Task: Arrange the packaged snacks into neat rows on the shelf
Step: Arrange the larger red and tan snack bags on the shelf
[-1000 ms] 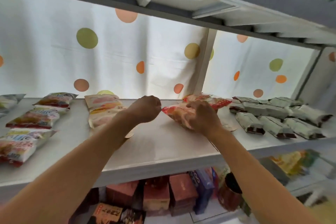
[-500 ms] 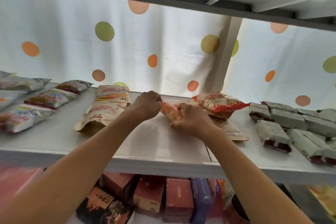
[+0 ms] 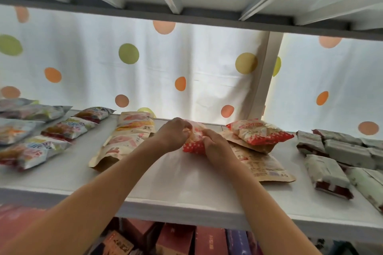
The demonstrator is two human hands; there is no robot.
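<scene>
Two hands on one red snack bag [image 3: 193, 145], mid-shelf [image 3: 186, 188] toward back edge. Left hand [image 3: 173, 135], right hand [image 3: 217, 147]: each grip pinching bag. Risk: crushing contents; right elbow nudging brown pouch [image 3: 263, 164], toppling second red bag [image 3: 259, 131] lying on it.
</scene>
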